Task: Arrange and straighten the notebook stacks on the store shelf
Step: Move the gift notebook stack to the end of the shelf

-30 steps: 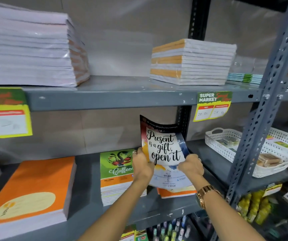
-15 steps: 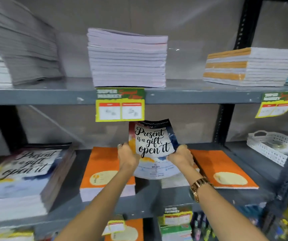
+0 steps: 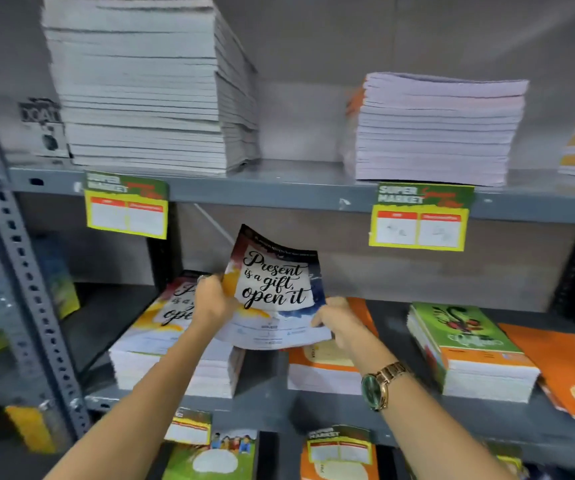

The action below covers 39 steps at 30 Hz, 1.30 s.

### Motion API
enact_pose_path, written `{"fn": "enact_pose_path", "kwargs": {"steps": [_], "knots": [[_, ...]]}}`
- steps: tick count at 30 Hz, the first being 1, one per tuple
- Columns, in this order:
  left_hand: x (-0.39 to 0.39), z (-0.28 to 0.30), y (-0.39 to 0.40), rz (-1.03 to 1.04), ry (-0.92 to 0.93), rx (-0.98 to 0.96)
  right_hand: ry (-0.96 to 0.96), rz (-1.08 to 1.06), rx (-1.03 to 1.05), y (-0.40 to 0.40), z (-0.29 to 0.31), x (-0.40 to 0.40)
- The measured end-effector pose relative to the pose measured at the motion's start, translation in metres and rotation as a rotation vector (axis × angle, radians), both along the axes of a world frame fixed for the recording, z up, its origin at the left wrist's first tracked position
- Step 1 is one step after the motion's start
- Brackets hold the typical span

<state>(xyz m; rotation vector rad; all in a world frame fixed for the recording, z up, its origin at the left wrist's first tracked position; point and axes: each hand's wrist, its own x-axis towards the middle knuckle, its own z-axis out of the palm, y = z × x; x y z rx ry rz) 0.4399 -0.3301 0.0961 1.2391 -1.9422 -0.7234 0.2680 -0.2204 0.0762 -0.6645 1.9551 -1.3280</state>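
Notebook (image 3: 276, 289), cover "Present is a gift, open it": held in the air in front of the middle shelf (image 3: 265, 407), cover facing the camera, long axis near upright, top edge leaning slightly left, sheet bowed. Left hand (image 3: 212, 302) closed on its left edge; right hand (image 3: 339, 320) closed on its lower right corner, a watch (image 3: 379, 384) on that wrist. Matching stack (image 3: 171, 344) directly below left, lying flat. Orange stack (image 3: 324, 368) below right. Green stack (image 3: 466, 351) further right. Upper shelf: two white-edged stacks, tall one (image 3: 151, 84) left, shorter one (image 3: 435, 129) right.
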Motion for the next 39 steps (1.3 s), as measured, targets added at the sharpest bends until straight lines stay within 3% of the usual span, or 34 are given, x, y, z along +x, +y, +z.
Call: {"fn": "enact_pose_path", "kwargs": {"steps": [14,23,29,36,39], "knots": [[0.105,-0.041,-0.083,0.135,-0.11,0.076,0.04,0.103,0.051,-0.096,-0.048,0.094],[0.103,-0.065,-0.104,0.223,-0.337,0.051,0.281,0.128,0.204,-0.107,-0.047,0.102],[0.098,-0.074,-0.105,0.25,-0.326,0.059,0.343,0.139,0.234,-0.104,-0.041,0.106],[0.071,-0.074,-0.079,0.315,-0.668,-0.099,0.721,0.161,0.298,-0.085,-0.039,0.111],[0.047,-0.073,-0.059,0.273,-0.662,-0.233,0.815,0.113,0.233,-0.072,-0.04,0.101]]}}
